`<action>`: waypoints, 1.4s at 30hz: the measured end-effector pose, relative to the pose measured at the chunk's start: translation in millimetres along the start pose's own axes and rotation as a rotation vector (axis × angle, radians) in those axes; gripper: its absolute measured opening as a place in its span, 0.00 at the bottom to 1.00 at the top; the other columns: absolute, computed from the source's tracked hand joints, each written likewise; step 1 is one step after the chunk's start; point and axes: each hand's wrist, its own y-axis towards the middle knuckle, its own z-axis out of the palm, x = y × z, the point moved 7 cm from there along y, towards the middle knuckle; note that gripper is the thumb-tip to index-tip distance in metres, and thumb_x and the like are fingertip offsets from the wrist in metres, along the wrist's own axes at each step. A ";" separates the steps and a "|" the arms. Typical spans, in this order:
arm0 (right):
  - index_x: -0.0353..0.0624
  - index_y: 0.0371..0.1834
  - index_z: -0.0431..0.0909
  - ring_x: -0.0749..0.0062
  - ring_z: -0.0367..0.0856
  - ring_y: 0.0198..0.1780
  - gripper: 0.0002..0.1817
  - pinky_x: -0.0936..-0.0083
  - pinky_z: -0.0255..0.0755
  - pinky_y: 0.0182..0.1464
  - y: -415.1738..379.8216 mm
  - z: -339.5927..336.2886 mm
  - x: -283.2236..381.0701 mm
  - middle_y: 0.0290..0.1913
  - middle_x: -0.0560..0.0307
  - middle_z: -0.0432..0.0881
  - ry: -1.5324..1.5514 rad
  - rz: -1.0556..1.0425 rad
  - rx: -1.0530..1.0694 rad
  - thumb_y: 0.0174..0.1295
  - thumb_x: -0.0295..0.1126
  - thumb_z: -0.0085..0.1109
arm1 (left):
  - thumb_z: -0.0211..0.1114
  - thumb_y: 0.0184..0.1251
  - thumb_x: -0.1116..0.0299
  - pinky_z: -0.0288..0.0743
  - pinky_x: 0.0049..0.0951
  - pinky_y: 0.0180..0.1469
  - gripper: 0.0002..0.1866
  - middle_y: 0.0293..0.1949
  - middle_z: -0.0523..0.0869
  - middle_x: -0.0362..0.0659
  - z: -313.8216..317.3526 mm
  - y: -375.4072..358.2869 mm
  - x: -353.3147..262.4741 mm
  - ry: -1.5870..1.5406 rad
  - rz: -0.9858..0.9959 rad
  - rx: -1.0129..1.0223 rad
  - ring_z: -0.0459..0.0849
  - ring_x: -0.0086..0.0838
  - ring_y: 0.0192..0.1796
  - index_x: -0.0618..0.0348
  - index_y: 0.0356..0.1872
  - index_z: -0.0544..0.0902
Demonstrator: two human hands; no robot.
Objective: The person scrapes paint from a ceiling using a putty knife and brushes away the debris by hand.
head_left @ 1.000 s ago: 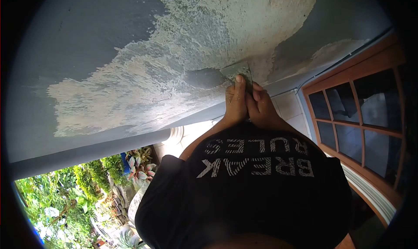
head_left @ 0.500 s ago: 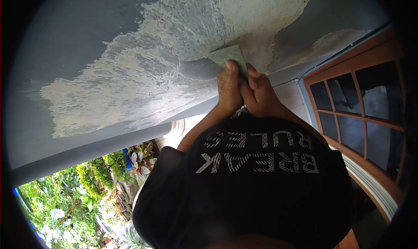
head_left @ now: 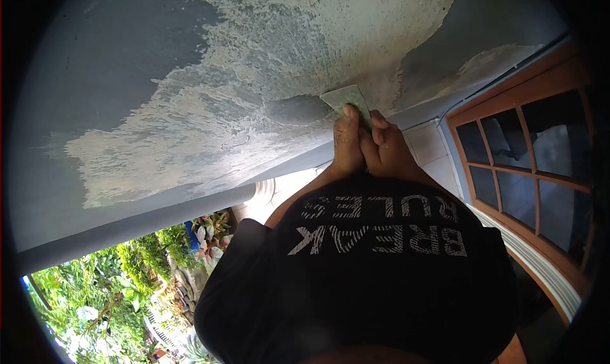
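Observation:
A thin, pale grey-green scraper plate [head_left: 348, 97] lies with its top edge against the patchy wall surface [head_left: 254, 78]. My left hand [head_left: 347, 144] grips its lower part, the thumb pressed on the face of the plate. Close beside it, my right hand [head_left: 389, 149] is closed around the plate's lower right side, its fingers touching my left hand. Pale dust specks dot my left hand. Around the plate the wall is rough and whitish, with a smooth grey patch just to the left.
Below the hands is my black printed shirt [head_left: 375, 268]. A wooden-framed window [head_left: 534, 167] stands at the right, with white tiles [head_left: 427, 141] beside it. Green plants [head_left: 95, 300] and a pale column base [head_left: 264, 192] show at the lower left.
Both hands and the scraper have moved down and slightly right in the view, toward my chest. The wall has shifted slightly down in the view too.

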 end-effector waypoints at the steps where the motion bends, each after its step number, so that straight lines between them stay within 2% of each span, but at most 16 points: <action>1: 0.38 0.24 0.58 0.69 0.61 0.21 0.11 0.72 0.59 0.27 0.2 -0.4 1.9 0.18 0.56 0.61 -0.024 -0.008 -0.016 0.58 0.28 0.50 | 0.35 0.72 0.43 0.72 0.37 0.47 0.32 0.19 0.70 0.41 -2.1 -0.2 0.1 0.040 0.004 -0.027 0.78 0.37 0.35 0.62 0.27 0.77; 5: 0.38 0.25 0.58 0.66 0.64 0.23 0.11 0.70 0.61 0.29 1.4 -2.7 4.0 0.20 0.53 0.63 -0.029 -0.013 0.024 0.58 0.28 0.49 | 0.34 0.71 0.42 0.72 0.38 0.47 0.33 0.18 0.69 0.40 1.2 4.1 0.3 0.044 0.064 0.044 0.78 0.38 0.35 0.60 0.27 0.77; 7: 0.38 0.26 0.59 0.65 0.65 0.24 0.10 0.69 0.63 0.31 2.3 -10.4 -0.8 0.21 0.52 0.64 0.005 0.024 0.066 0.58 0.28 0.49 | 0.33 0.71 0.41 0.72 0.38 0.47 0.33 0.18 0.69 0.40 11.5 7.0 0.6 0.075 0.009 0.024 0.77 0.38 0.35 0.59 0.27 0.77; 8: 0.37 0.27 0.61 0.59 0.69 0.27 0.09 0.67 0.65 0.33 3.9 -9.7 0.3 0.23 0.50 0.66 -0.003 0.027 0.081 0.58 0.29 0.50 | 0.33 0.71 0.41 0.72 0.38 0.47 0.33 0.18 0.68 0.39 15.2 8.7 1.5 0.089 -0.018 0.017 0.77 0.38 0.36 0.59 0.27 0.77; 10: 0.37 0.29 0.66 0.49 0.75 0.32 0.08 0.64 0.69 0.36 5.8 -7.0 3.7 0.27 0.47 0.71 -0.027 0.038 0.115 0.59 0.30 0.50 | 0.33 0.71 0.41 0.72 0.38 0.48 0.34 0.19 0.70 0.41 7.6 4.1 -1.1 -0.011 0.076 0.022 0.78 0.37 0.35 0.62 0.28 0.77; 13: 0.38 0.26 0.60 0.63 0.65 0.23 0.09 0.68 0.63 0.30 10.0 11.7 0.8 0.20 0.51 0.65 0.006 0.018 0.115 0.59 0.28 0.48 | 0.31 0.71 0.41 0.72 0.38 0.48 0.34 0.20 0.70 0.41 -6.0 3.7 -9.8 -0.015 0.200 0.055 0.77 0.36 0.34 0.63 0.29 0.76; 14: 0.38 0.26 0.60 0.64 0.65 0.22 0.09 0.69 0.63 0.30 10.3 10.9 2.2 0.19 0.53 0.64 0.012 0.011 0.101 0.58 0.28 0.49 | 0.32 0.71 0.41 0.72 0.38 0.48 0.34 0.20 0.70 0.41 -7.1 2.6 -9.3 0.017 0.202 0.042 0.77 0.35 0.34 0.63 0.29 0.76; 17: 0.36 0.27 0.66 0.50 0.75 0.31 0.09 0.63 0.69 0.37 4.4 -4.4 -5.2 0.27 0.48 0.70 0.037 0.104 0.132 0.59 0.30 0.51 | 0.33 0.71 0.42 0.72 0.38 0.48 0.33 0.21 0.72 0.42 2.4 5.7 -10.9 0.103 0.132 0.067 0.77 0.35 0.33 0.63 0.30 0.75; 20: 0.35 0.27 0.66 0.51 0.74 0.28 0.09 0.63 0.68 0.35 4.6 -5.2 -0.2 0.26 0.49 0.69 0.005 0.131 0.156 0.58 0.29 0.52 | 0.34 0.72 0.42 0.72 0.35 0.47 0.33 0.21 0.71 0.42 -0.7 1.1 0.3 0.050 0.063 -0.084 0.77 0.35 0.33 0.63 0.29 0.75; 23: 0.36 0.27 0.66 0.51 0.74 0.27 0.09 0.64 0.68 0.34 7.8 8.8 0.9 0.26 0.49 0.69 -0.013 0.032 0.137 0.58 0.30 0.52 | 0.35 0.71 0.42 0.72 0.34 0.47 0.33 0.21 0.71 0.42 -11.6 -0.9 -3.3 -0.034 0.115 -0.021 0.77 0.35 0.35 0.63 0.29 0.75; 27: 0.36 0.28 0.66 0.51 0.75 0.30 0.09 0.64 0.68 0.35 2.9 0.7 -0.7 0.28 0.47 0.70 -0.024 0.072 0.147 0.58 0.29 0.52 | 0.36 0.71 0.42 0.72 0.34 0.48 0.32 0.21 0.70 0.42 7.7 2.7 -1.2 -0.029 0.068 0.021 0.77 0.34 0.35 0.63 0.29 0.75; 32: 0.35 0.27 0.65 0.49 0.76 0.31 0.09 0.64 0.68 0.36 6.2 1.6 7.7 0.28 0.45 0.72 -0.081 0.015 0.068 0.59 0.29 0.51 | 0.34 0.73 0.44 0.73 0.36 0.47 0.33 0.19 0.71 0.42 -9.5 2.9 -2.2 0.017 0.106 -0.055 0.78 0.34 0.32 0.64 0.28 0.76; 35: 0.36 0.27 0.64 0.49 0.76 0.31 0.09 0.65 0.68 0.36 6.1 -2.2 5.4 0.26 0.44 0.72 -0.007 0.112 0.164 0.60 0.29 0.50 | 0.34 0.72 0.43 0.74 0.35 0.45 0.33 0.19 0.71 0.42 2.0 1.9 -4.8 -0.066 0.113 -0.066 0.77 0.32 0.31 0.64 0.28 0.76; 38: 0.37 0.26 0.63 0.51 0.76 0.32 0.09 0.65 0.68 0.36 -4.3 1.4 -5.9 0.25 0.45 0.71 0.009 0.169 0.140 0.60 0.29 0.49 | 0.35 0.72 0.43 0.74 0.33 0.43 0.33 0.19 0.71 0.41 -8.8 -2.3 9.9 -0.067 0.027 -0.097 0.78 0.32 0.30 0.64 0.27 0.76; 41: 0.36 0.28 0.65 0.53 0.76 0.30 0.07 0.66 0.68 0.35 1.6 1.9 -5.1 0.25 0.46 0.71 -0.016 0.113 0.067 0.61 0.28 0.48 | 0.36 0.72 0.44 0.74 0.31 0.43 0.33 0.19 0.73 0.41 -15.4 0.0 7.8 0.088 -0.004 -0.231 0.78 0.31 0.29 0.65 0.27 0.76; 42: 0.36 0.30 0.66 0.54 0.75 0.30 0.07 0.66 0.67 0.35 2.7 2.5 -5.3 0.24 0.46 0.71 -0.012 0.105 0.088 0.61 0.28 0.48 | 0.36 0.73 0.44 0.74 0.31 0.42 0.32 0.19 0.73 0.42 -15.6 1.1 8.0 0.042 -0.001 -0.208 0.78 0.31 0.29 0.65 0.27 0.76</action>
